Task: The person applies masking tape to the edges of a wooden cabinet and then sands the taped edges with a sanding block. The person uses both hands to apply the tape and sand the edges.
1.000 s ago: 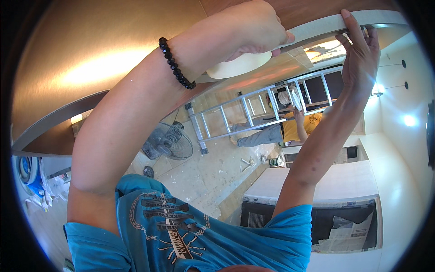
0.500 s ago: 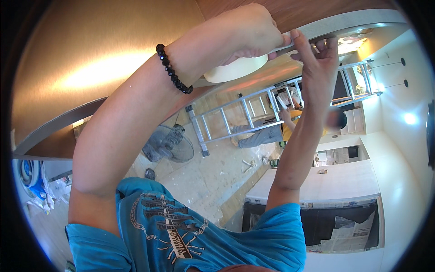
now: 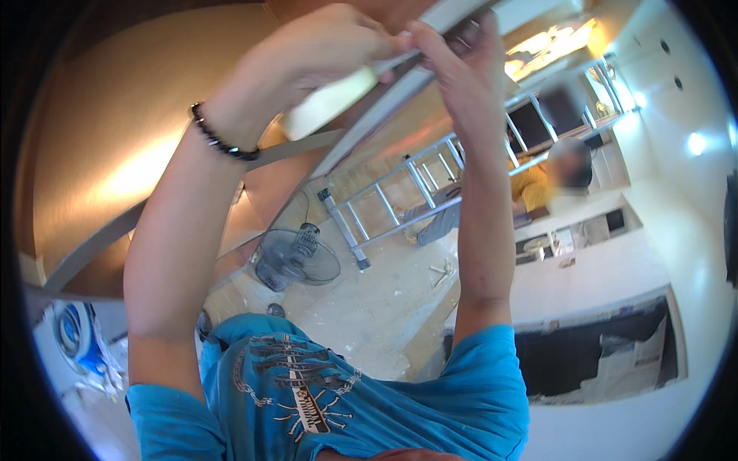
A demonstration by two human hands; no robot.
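Note:
Both my hands are raised close together at the curved wooden panel's grey edge band [image 3: 453, 11]. My left hand [image 3: 327, 50], below a black beaded bracelet [image 3: 223, 144], is closed in a pinch. Whatever lies between its fingertips is too small to make out. Beneath that hand is a pale cream, curved thing [image 3: 330, 104]; its kind is unclear, and the hand partly covers it. My right hand [image 3: 467, 73] has its thumb on the band near the left fingertips, with its other fingers curled around the band's edge.
An aluminium ladder [image 3: 419, 180] stands beyond my arms, with a person in a yellow top [image 3: 530, 188] behind it. A fan [image 3: 296, 260] stands on the spattered floor. Newspaper [image 3: 630, 365] covers part of a dark wall opening at right. A blue and white round object [image 3: 73, 334] sits at left.
Both hands have shifted left in the picture and stay together at the band. The view has turned, so the panel edge now slants more steeply. The person behind the ladder has changed posture.

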